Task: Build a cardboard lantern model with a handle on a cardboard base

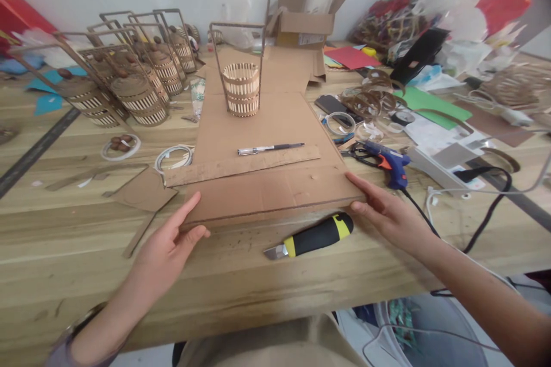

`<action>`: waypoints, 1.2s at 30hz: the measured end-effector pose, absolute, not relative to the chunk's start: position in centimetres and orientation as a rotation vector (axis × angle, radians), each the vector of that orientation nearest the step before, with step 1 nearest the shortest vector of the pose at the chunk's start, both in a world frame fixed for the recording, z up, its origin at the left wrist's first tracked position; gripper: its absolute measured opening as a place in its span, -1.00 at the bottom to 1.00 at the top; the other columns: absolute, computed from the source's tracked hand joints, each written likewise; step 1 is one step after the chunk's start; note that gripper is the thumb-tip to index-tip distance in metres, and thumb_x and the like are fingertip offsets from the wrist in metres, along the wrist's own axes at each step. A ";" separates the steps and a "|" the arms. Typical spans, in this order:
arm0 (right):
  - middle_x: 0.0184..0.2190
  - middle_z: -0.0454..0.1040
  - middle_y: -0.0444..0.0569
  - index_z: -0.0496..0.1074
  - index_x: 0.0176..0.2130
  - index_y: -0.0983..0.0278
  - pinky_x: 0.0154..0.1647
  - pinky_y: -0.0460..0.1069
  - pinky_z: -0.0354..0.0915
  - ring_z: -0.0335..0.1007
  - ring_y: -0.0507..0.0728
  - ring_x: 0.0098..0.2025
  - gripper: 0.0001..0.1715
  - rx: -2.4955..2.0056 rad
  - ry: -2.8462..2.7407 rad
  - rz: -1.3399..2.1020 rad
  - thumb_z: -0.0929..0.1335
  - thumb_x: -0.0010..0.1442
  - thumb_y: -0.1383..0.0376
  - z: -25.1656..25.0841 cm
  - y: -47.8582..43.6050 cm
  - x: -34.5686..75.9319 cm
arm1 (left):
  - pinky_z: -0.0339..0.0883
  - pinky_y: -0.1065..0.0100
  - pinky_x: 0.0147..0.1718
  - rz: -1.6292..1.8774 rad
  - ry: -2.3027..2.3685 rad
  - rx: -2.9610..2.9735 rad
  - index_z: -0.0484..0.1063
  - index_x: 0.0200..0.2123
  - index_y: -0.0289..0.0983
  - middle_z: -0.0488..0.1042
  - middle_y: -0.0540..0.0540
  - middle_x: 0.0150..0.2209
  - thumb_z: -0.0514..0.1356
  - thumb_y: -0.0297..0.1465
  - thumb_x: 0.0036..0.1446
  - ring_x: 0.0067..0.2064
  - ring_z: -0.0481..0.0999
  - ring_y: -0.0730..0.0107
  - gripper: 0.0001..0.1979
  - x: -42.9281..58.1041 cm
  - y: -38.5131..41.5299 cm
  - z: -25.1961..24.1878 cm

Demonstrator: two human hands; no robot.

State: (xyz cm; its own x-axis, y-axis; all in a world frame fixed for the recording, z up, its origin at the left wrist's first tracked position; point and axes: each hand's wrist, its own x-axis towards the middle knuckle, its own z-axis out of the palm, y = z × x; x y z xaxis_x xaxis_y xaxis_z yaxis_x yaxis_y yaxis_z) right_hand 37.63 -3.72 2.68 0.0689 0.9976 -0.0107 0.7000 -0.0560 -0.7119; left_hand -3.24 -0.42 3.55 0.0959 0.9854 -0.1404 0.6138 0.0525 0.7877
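Note:
A large cardboard sheet lies over the table with its front edge toward me. My left hand grips its front left corner between thumb and fingers. At the front right corner, my right hand pinches the same sheet. On the cardboard rest a narrow cardboard strip, a pen and, farther back, a small slatted basket with a tall square handle. A black and yellow utility knife lies on the wood just in front of the sheet, its blade pointing left.
Several lidded slatted baskets stand at the left. A blue glue gun, tape rolls and a white power strip lie right. An open cardboard box stands behind. Below the table's front edge is a bin.

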 end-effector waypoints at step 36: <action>-0.41 0.53 0.00 0.38 0.15 0.27 -0.31 0.05 0.18 0.39 0.19 -0.31 -0.49 -1.442 -2.768 -0.618 0.17 0.29 0.49 2.5 -3.5 39.2 | 0.24 0.25 -0.37 0.325 1.062 3.230 0.51 -0.21 -0.21 0.51 -0.13 -0.31 0.01 -0.71 0.17 -0.30 0.47 0.24 -0.63 -5.4 0.9 1.2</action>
State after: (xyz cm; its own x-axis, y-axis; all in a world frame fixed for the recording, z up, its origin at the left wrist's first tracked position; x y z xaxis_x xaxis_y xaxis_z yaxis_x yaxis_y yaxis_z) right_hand 39.16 -3.50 2.50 -0.5886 0.7960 0.1412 0.7805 0.5140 0.3559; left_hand -5.40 0.94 1.23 0.7923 0.5516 0.2608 0.6031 -0.7728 -0.1976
